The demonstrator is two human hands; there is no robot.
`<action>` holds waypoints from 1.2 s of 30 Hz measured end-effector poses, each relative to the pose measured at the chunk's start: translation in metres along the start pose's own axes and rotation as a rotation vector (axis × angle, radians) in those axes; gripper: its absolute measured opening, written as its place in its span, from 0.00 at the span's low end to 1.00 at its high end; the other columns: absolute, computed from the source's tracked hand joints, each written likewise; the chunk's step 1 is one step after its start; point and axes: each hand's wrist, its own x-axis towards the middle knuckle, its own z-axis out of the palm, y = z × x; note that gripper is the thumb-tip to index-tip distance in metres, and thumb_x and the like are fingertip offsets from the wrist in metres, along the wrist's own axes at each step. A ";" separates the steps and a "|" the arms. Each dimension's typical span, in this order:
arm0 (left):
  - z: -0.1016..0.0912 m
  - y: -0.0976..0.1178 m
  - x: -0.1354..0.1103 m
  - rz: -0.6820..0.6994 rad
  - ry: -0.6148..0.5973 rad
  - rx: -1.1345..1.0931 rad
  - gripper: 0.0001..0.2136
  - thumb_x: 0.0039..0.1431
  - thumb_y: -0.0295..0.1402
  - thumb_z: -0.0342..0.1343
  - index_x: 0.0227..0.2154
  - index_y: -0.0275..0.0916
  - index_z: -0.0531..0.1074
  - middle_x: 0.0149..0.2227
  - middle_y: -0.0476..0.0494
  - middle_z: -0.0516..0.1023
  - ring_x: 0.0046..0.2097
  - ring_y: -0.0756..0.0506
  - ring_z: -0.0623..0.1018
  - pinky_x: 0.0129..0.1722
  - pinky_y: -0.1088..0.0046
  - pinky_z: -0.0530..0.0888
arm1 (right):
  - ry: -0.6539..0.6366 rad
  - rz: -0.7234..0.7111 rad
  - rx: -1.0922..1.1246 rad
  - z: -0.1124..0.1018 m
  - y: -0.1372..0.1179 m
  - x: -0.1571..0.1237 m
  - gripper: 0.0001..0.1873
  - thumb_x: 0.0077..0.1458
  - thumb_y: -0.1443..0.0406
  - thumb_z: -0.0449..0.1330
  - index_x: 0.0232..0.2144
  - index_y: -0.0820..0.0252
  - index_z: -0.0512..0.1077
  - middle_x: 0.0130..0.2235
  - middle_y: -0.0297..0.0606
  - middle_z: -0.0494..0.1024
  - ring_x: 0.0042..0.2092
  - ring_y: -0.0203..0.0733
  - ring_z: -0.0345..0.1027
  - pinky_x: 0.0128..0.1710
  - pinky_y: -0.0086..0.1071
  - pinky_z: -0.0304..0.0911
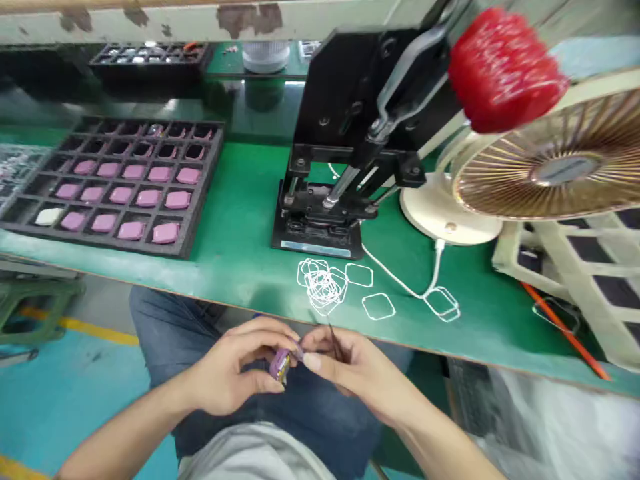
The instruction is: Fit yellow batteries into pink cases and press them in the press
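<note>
Over my lap, below the bench edge, my left hand (235, 365) grips a small pink-purple component (280, 365) with a gold-coloured side. My right hand (345, 368) pinches a thin dark tool (334, 341), perhaps tweezers, and its fingertips meet the component's upper corner. The fingers partly hide the component, so its full shape does not show. A tangle of thin white wire loops (323, 285) lies on the green bench (240, 253) just beyond my hands, not touching them.
A black foam tray (113, 230) holds rows of pink square pads and one white pad. A black bench press (340, 167) stands behind the wire loops, with a white cable beside it. A cream desk fan (555, 167) and a red fluffy object (505, 70) are at right.
</note>
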 end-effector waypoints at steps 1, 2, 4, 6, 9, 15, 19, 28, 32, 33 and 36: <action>0.000 0.000 0.000 -0.003 -0.005 -0.018 0.22 0.65 0.31 0.71 0.60 0.51 0.80 0.62 0.36 0.75 0.64 0.39 0.75 0.64 0.63 0.75 | 0.011 -0.005 0.016 0.001 0.001 0.000 0.25 0.55 0.47 0.78 0.39 0.61 0.81 0.33 0.33 0.76 0.29 0.29 0.60 0.30 0.26 0.57; 0.000 0.000 -0.001 -0.007 -0.010 -0.035 0.22 0.65 0.31 0.71 0.60 0.51 0.80 0.62 0.36 0.75 0.64 0.39 0.76 0.63 0.62 0.76 | 0.021 -0.009 0.029 0.001 0.003 -0.001 0.26 0.54 0.47 0.78 0.40 0.61 0.81 0.33 0.33 0.77 0.30 0.30 0.61 0.30 0.27 0.58; 0.000 -0.001 -0.001 -0.014 -0.023 -0.064 0.22 0.65 0.31 0.71 0.60 0.50 0.80 0.62 0.35 0.75 0.63 0.38 0.77 0.62 0.61 0.77 | 0.032 -0.015 0.047 0.003 0.004 -0.003 0.26 0.54 0.47 0.78 0.41 0.61 0.80 0.34 0.34 0.78 0.30 0.31 0.63 0.30 0.27 0.59; 0.001 -0.001 -0.002 -0.024 -0.043 -0.100 0.22 0.65 0.31 0.71 0.60 0.49 0.80 0.62 0.34 0.74 0.61 0.38 0.78 0.60 0.61 0.79 | 0.040 -0.021 0.052 0.006 0.002 -0.005 0.26 0.54 0.48 0.78 0.42 0.60 0.79 0.36 0.35 0.80 0.31 0.32 0.65 0.31 0.27 0.61; 0.001 0.001 -0.002 -0.019 -0.068 -0.064 0.22 0.65 0.32 0.71 0.61 0.49 0.80 0.61 0.34 0.75 0.62 0.37 0.78 0.60 0.61 0.79 | -0.008 -0.008 0.055 0.009 -0.002 -0.009 0.25 0.55 0.49 0.78 0.41 0.59 0.77 0.39 0.36 0.82 0.35 0.33 0.70 0.36 0.27 0.66; -0.009 0.012 0.000 0.107 -0.154 0.235 0.23 0.66 0.32 0.70 0.62 0.46 0.78 0.59 0.32 0.80 0.60 0.37 0.80 0.61 0.59 0.78 | -0.066 -0.003 -0.007 0.004 -0.005 -0.011 0.25 0.56 0.47 0.76 0.42 0.60 0.80 0.43 0.39 0.84 0.43 0.39 0.76 0.45 0.31 0.69; -0.010 0.017 0.002 0.123 -0.183 0.277 0.23 0.66 0.31 0.69 0.63 0.45 0.77 0.60 0.32 0.80 0.60 0.37 0.81 0.62 0.59 0.78 | -0.035 0.019 -0.073 0.003 -0.003 -0.010 0.28 0.52 0.44 0.78 0.39 0.61 0.81 0.38 0.36 0.81 0.37 0.36 0.70 0.38 0.29 0.65; -0.012 0.019 0.004 0.096 -0.219 0.231 0.23 0.65 0.31 0.71 0.62 0.45 0.79 0.60 0.32 0.82 0.60 0.37 0.82 0.61 0.60 0.78 | -0.022 0.002 -0.090 0.010 0.011 -0.013 0.29 0.52 0.44 0.78 0.41 0.61 0.80 0.34 0.32 0.76 0.30 0.30 0.55 0.30 0.27 0.52; -0.015 0.015 0.004 0.091 -0.208 0.183 0.24 0.64 0.32 0.71 0.62 0.47 0.79 0.61 0.33 0.82 0.62 0.36 0.81 0.63 0.57 0.78 | 0.079 -0.087 -0.107 0.017 0.021 -0.011 0.26 0.54 0.46 0.78 0.40 0.60 0.80 0.25 0.25 0.67 0.27 0.29 0.46 0.26 0.27 0.44; -0.015 0.014 0.004 0.083 -0.212 0.162 0.24 0.64 0.32 0.72 0.62 0.47 0.79 0.61 0.33 0.81 0.62 0.35 0.81 0.63 0.57 0.77 | 0.101 -0.109 -0.106 0.018 0.023 -0.011 0.25 0.53 0.46 0.78 0.39 0.60 0.81 0.25 0.26 0.68 0.26 0.29 0.46 0.26 0.27 0.44; -0.013 0.010 0.002 -0.003 -0.169 -0.017 0.23 0.63 0.32 0.73 0.60 0.48 0.81 0.65 0.32 0.77 0.63 0.34 0.80 0.60 0.57 0.80 | 0.159 -0.193 -0.079 0.022 0.027 -0.011 0.24 0.53 0.47 0.79 0.37 0.60 0.80 0.33 0.34 0.80 0.26 0.30 0.57 0.26 0.26 0.54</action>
